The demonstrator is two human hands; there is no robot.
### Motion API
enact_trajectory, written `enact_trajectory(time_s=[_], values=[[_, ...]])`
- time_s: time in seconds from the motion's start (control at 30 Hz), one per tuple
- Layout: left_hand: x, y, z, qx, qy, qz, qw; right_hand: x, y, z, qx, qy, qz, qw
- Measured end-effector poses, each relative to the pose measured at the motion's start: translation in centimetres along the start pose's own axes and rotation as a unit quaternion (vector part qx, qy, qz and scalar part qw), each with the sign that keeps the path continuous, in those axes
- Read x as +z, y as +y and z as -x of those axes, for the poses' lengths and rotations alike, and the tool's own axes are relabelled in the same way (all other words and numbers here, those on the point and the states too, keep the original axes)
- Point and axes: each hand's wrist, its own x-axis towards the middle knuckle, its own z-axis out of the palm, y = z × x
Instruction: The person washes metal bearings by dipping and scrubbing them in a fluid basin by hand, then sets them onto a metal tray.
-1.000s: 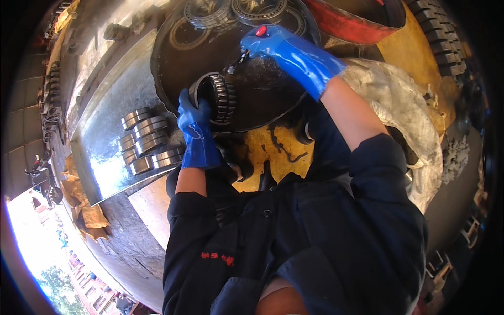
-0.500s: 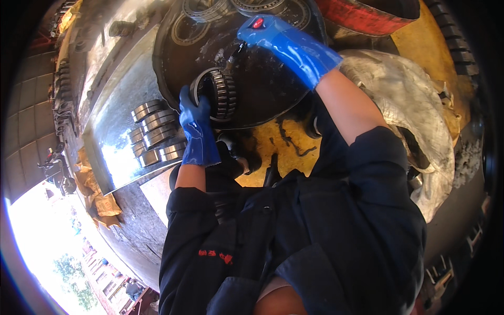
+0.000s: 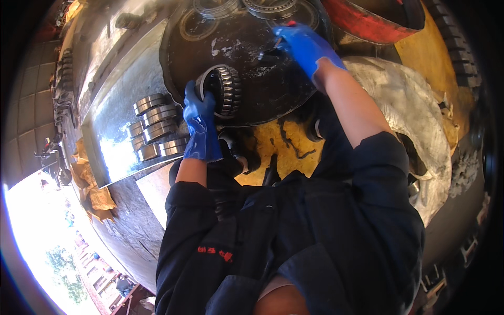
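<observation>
A tapered roller bearing stands on edge on a round dark tabletop, its rollers facing right. My left hand, in a blue rubber glove, is closed on the bearing's left rim, with the thumb toward the bore. Up and to the right, my right hand, gloved the same, is closed around a small dark tool with a red end. The tool's tip is blurred and points left, apart from the bearing. The glove hides most of its body.
Several shiny bearing rings are stacked on a metal sheet at the left. More bearings lie at the tabletop's far edge. A red-sided tub is at the far right, above a whitish cloth sack.
My right hand has moved right and slightly down with the tool, away from the bearing. The left hand keeps its grip on the bearing. The whole view has shifted slightly.
</observation>
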Motion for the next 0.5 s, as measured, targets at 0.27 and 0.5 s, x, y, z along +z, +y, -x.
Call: enact_trajectory(time_s=[0.27, 0.5], values=[[-0.1, 0.3, 0.0, -0.002, 0.02, -0.018, 1.0, 1.0, -0.7, -3.4, -0.119, 0.16, 0.154, 0.968], [-0.2, -1.1, -0.5, -0.033, -0.011, -0.043, 0.998, 14.2, 2.1, 2.0, -0.064, -0.125, 0.225, 0.964]])
